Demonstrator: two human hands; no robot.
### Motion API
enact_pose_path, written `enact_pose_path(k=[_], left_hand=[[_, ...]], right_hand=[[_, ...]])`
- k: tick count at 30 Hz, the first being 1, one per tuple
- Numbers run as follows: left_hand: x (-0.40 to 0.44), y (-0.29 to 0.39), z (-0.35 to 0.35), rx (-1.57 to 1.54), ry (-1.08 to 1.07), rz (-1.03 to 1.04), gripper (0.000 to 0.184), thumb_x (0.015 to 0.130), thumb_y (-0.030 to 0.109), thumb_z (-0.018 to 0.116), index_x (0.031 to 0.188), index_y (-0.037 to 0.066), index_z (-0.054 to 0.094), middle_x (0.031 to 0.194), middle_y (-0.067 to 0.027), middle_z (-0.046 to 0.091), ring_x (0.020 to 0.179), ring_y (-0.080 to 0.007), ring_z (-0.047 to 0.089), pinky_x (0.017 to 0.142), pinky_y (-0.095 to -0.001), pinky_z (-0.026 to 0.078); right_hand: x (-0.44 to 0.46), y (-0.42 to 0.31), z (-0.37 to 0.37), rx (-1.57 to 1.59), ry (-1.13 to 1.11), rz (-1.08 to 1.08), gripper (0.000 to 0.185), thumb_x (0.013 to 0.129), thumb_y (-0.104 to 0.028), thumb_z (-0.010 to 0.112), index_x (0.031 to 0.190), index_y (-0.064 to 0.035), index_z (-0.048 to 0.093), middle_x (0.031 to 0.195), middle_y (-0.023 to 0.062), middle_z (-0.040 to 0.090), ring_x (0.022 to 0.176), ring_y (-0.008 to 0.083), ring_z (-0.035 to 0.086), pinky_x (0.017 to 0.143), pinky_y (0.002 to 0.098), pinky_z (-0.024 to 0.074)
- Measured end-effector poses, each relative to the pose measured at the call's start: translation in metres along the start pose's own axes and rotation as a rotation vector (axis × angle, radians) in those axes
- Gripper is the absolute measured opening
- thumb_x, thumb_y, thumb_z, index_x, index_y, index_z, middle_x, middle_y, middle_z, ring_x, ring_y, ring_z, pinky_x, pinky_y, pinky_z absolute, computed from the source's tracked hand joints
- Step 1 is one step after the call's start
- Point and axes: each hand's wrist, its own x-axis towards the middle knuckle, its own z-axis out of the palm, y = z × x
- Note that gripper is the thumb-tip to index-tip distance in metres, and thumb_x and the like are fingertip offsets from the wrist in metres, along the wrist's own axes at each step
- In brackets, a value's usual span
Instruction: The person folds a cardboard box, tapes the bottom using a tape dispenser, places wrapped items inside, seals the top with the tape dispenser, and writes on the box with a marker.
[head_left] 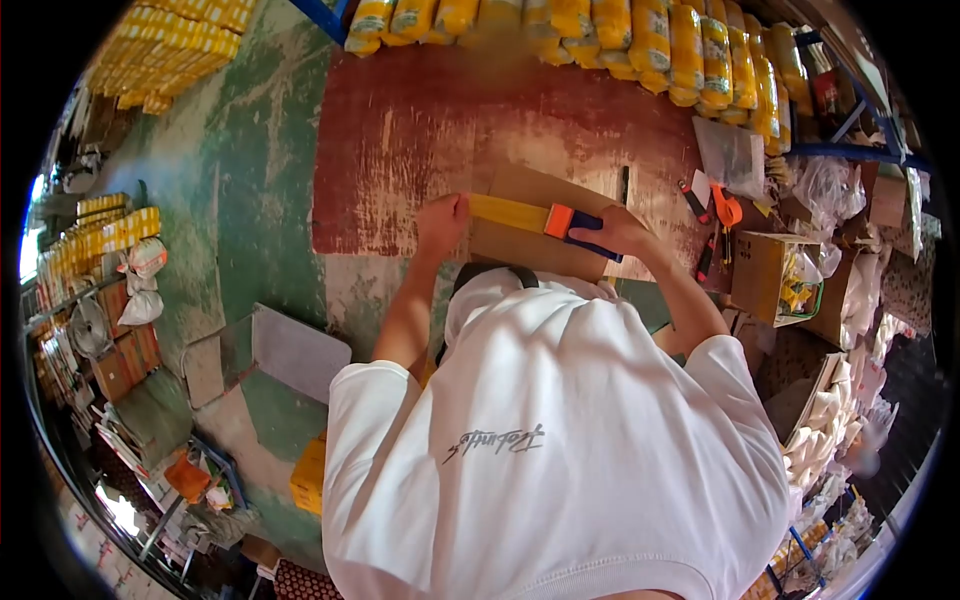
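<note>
A strip of yellow packing tape (510,213) is stretched between my two hands over a flat brown cardboard box (530,258). My left hand (440,220) is closed, with the tape's free end at its fingers, just past the cardboard's left edge. In my right hand (618,234) is an orange and dark blue tape dispenser (561,220), gripped by its handle above the right part of the cardboard. The cardboard lies on a worn red table surface (400,150). I cannot tell whether the tape touches the cardboard.
Yellow-wrapped packages (650,45) line the table's far edge. Right of the cardboard lie orange scissors (726,208), a red-and-black tool (692,202) and a clear plastic bag (730,157). An open carton (765,275) stands farther right. A grey chair (298,350) is at the left.
</note>
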Motion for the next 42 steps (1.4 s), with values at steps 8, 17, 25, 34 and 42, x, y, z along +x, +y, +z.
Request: enact_pose_path(k=[8, 17, 25, 34, 42], left_hand=[[0.011, -0.019, 0.027, -0.115, -0.068, -0.028, 0.036, 0.103, 0.038, 0.055, 0.092, 0.007, 0.071, 0.085, -0.0196, 0.07, 0.081, -0.0416, 0.068, 0.068, -0.0508, 0.053], [-0.012, -0.073, 0.091, -0.059, -0.241, -0.279, 0.031, 0.099, 0.034, 0.059, 0.11, 0.007, 0.068, 0.096, -0.025, 0.07, 0.093, -0.0466, 0.066, 0.08, -0.0554, 0.053], [-0.035, 0.045, 0.032, 0.149, -0.063, 0.431, 0.068, 0.098, 0.034, 0.06, 0.154, 0.0, 0.039, 0.158, -0.0244, 0.038, 0.148, -0.0423, 0.034, 0.12, -0.0525, 0.031], [-0.029, 0.069, 0.038, 0.402, -0.27, 0.487, 0.094, 0.098, 0.055, 0.054, 0.161, -0.004, 0.017, 0.169, -0.0232, 0.017, 0.159, -0.0348, 0.012, 0.129, -0.0449, 0.013], [-0.029, 0.091, 0.031, 0.45, -0.362, 0.416, 0.126, 0.081, 0.074, 0.065, 0.161, -0.007, 0.011, 0.169, -0.0275, 0.008, 0.158, -0.0398, 0.005, 0.128, -0.05, 0.006]], right_hand=[[0.011, 0.009, 0.011, -0.015, -0.052, 0.129, 0.074, 0.081, -0.07, 0.071, 0.103, 0.0007, 0.075, 0.09, 0.0204, 0.075, 0.085, 0.0333, 0.073, 0.077, 0.042, 0.0567], [0.008, -0.001, 0.01, -0.031, 0.062, 0.125, 0.066, 0.082, -0.064, 0.074, 0.102, -0.0005, 0.076, 0.088, 0.0182, 0.075, 0.081, 0.0296, 0.074, 0.075, 0.0388, 0.0573], [0.011, -0.006, 0.009, -0.116, 0.019, 0.198, 0.076, 0.079, -0.072, 0.072, 0.105, -0.0007, 0.076, 0.096, 0.0222, 0.075, 0.09, 0.0346, 0.074, 0.08, 0.041, 0.0582], [0.006, 0.003, -0.003, -0.084, -0.032, 0.193, 0.074, 0.078, -0.07, 0.072, 0.122, -0.0114, 0.073, 0.11, 0.0203, 0.075, 0.102, 0.035, 0.072, 0.087, 0.0405, 0.0563], [-0.052, 0.116, -0.003, -0.026, 0.011, 0.249, 0.075, 0.078, -0.073, 0.072, 0.074, 0.0016, 0.075, 0.069, 0.0149, 0.071, 0.063, 0.0266, 0.071, 0.063, 0.0375, 0.0546]])
